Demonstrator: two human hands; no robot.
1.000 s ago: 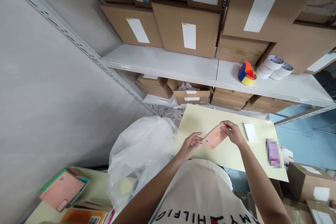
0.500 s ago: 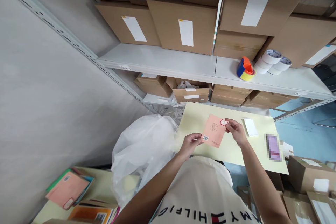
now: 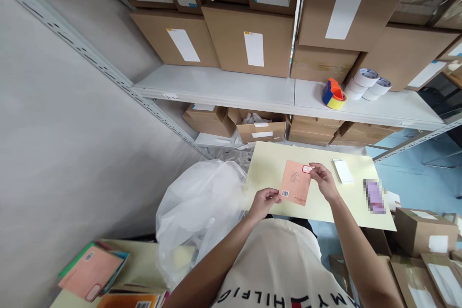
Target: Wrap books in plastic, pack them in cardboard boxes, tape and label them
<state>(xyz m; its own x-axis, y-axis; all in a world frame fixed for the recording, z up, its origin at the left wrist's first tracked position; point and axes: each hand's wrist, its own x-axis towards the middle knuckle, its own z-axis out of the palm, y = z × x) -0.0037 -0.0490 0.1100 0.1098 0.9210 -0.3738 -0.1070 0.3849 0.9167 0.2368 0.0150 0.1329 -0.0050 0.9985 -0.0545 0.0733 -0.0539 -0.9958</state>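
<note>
A thin pink booklet [image 3: 295, 184] is held up over the pale yellow table [image 3: 267, 159], its printed side with a barcode facing me. My left hand [image 3: 264, 203] pinches its lower left edge. At the upper right corner, beside a red-bordered white label [image 3: 307, 169], my right hand [image 3: 324, 180] grips it between thumb and fingers. To the right of that hand lies a small white pad [image 3: 343, 171] on the table. Further right is a pixelated purple object [image 3: 374, 197].
A translucent plastic bag [image 3: 202, 211] bulges left of the table. Behind me at left, a stack of booklets [image 3: 92, 269] lies on another yellow surface. The grey shelf [image 3: 216, 84] carries cartons, white tape rolls [image 3: 364, 82] and a tape dispenser [image 3: 335, 94]. Cartons [image 3: 424, 231] stand at right.
My view has shifted slightly. The booklet stays in both hands and is turned a little more upright than before.
</note>
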